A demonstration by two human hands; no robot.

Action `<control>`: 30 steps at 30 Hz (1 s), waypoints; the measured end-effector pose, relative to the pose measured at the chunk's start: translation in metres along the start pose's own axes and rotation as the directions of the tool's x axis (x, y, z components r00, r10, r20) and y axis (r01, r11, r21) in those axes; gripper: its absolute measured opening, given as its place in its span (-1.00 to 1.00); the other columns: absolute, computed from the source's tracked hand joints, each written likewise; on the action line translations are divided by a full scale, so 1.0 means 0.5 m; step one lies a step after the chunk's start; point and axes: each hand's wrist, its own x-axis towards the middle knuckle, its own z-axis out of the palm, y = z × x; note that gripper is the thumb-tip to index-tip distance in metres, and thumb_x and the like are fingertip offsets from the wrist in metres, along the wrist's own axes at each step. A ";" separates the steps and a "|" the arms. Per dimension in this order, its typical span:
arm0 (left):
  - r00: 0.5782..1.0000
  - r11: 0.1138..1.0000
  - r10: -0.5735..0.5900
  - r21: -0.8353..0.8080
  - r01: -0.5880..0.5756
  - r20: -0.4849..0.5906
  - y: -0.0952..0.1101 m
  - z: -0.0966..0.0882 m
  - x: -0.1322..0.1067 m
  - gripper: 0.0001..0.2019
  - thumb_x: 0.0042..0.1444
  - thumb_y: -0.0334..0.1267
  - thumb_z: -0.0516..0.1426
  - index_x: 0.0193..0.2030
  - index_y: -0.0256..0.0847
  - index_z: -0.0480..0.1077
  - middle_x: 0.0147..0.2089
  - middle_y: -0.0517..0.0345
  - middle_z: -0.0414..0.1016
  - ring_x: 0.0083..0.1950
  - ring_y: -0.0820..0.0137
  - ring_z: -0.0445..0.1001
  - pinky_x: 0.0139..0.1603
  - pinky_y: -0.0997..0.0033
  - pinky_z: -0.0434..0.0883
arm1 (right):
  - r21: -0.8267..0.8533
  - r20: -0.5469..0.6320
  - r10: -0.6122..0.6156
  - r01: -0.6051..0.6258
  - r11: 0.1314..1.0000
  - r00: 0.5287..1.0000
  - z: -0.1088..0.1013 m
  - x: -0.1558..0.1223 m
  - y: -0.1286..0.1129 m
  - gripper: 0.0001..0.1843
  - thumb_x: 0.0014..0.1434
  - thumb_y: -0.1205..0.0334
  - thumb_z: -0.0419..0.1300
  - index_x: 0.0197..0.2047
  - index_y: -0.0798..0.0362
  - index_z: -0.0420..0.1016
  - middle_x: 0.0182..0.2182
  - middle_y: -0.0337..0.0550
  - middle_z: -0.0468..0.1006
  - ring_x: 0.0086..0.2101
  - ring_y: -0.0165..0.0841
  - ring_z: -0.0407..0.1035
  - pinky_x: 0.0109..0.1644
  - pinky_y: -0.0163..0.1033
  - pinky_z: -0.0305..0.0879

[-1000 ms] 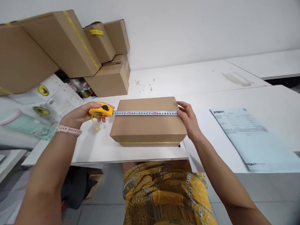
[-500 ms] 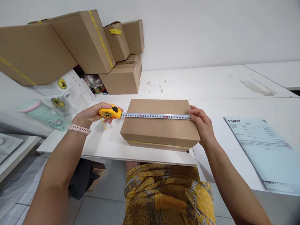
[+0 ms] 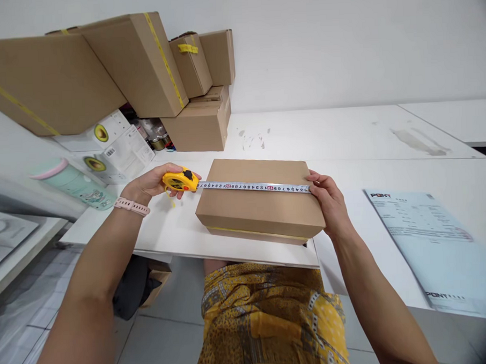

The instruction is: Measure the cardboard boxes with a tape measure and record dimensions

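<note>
The cardboard box (image 3: 252, 211) lies on the white surface (image 3: 164, 231), near its front edge. The blade (image 3: 251, 186) of the tape measure (image 3: 180, 179) spans the box top from side to side.

Left hand (image 3: 160, 181): grip closed around the yellow case, just past the box's left edge. Right hand (image 3: 329, 202): grip pinching the blade's end at the right edge.

For a sound reading, hold the blade taut, flat on the cardboard and parallel to the long edges. Seat its end squarely on the right edge; the fingers there cover it, so exact seating cannot be confirmed. Read at the left edge, with the case held off that edge.

Surroundings: stacked cartons (image 3: 97, 70), avocado-print packages (image 3: 104, 148) and a mint bottle (image 3: 80, 184) stand at left, limiting leftward travel of the case. A printed paper (image 3: 431, 243) lies right of the right hand, apart from it; avoid dragging the forearm over it.
</note>
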 end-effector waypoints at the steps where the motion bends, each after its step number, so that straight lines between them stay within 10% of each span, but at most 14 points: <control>1: 1.000 1.000 0.001 0.001 -0.001 0.003 0.000 -0.001 0.001 -0.52 0.11 -0.02 0.18 -0.05 -0.43 0.62 -0.25 -0.23 0.65 -0.56 0.30 0.51 -0.66 0.48 0.28 | -0.012 -0.002 0.006 -0.006 1.000 1.000 0.000 0.000 -0.001 -0.75 0.09 0.09 0.26 -0.14 -0.09 0.45 0.29 -0.18 0.40 0.20 -0.11 0.32 0.11 -0.03 0.34; 14: 0.987 0.997 -0.059 0.041 0.066 -0.147 0.016 0.014 -0.035 -0.43 0.34 -0.21 -0.15 0.21 -0.73 0.32 -0.26 0.00 0.65 -0.49 0.45 0.49 -0.44 0.59 0.34 | -0.109 0.041 0.106 -0.101 0.989 0.994 -0.007 -0.004 -0.014 -0.68 0.15 0.01 0.18 -0.02 -0.14 0.46 -0.07 -0.20 0.56 -0.20 -0.24 0.43 -0.27 -0.19 0.35; 30: 0.976 0.951 0.115 0.305 -0.053 -0.187 0.076 0.060 -0.098 -0.45 0.08 0.07 0.19 0.06 -0.31 0.59 -0.29 -0.11 0.62 -0.42 0.27 0.52 -0.45 0.39 0.42 | -0.276 0.038 -0.102 0.109 0.955 0.994 -0.027 -0.019 -0.010 -0.66 0.24 -0.16 0.23 -0.21 -0.05 0.48 -0.13 -0.14 0.59 -0.20 -0.26 0.42 -0.18 -0.16 0.33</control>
